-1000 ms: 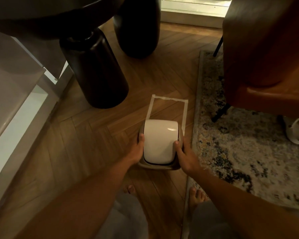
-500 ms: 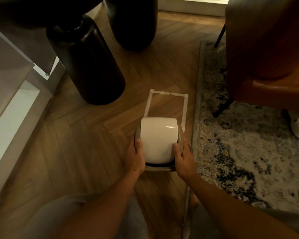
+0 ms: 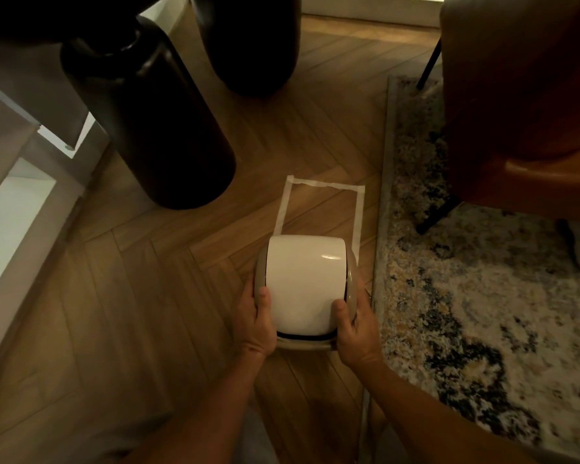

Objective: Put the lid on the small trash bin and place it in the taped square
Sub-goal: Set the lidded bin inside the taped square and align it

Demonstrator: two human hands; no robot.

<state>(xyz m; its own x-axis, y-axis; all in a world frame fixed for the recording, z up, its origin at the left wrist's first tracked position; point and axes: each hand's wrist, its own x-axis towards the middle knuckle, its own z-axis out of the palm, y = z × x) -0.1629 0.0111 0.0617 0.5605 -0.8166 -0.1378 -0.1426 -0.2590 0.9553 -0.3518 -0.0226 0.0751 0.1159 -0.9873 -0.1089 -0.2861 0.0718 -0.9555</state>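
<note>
The small trash bin (image 3: 304, 286) is cream-white with a rounded swing lid on top and a beige rim. I hold it by its two sides: my left hand (image 3: 256, 324) grips the left edge and my right hand (image 3: 355, 324) grips the right edge, thumbs on the lid. The bin covers the near part of the taped square (image 3: 322, 209), whose white tape outline shows on the wooden floor beyond it. The bin's body below the lid is hidden from view.
A tall dark vase (image 3: 148, 115) stands left of the square and a second dark vase (image 3: 248, 41) behind. A patterned rug (image 3: 482, 296) borders the square on the right, with a brown leather chair (image 3: 523, 95) on it. A white shelf edge (image 3: 17, 216) lies far left.
My view has tilted lower and closer. Both hands have slid further along the bin's sides, and the bin sits a little nearer to me relative to the tape.
</note>
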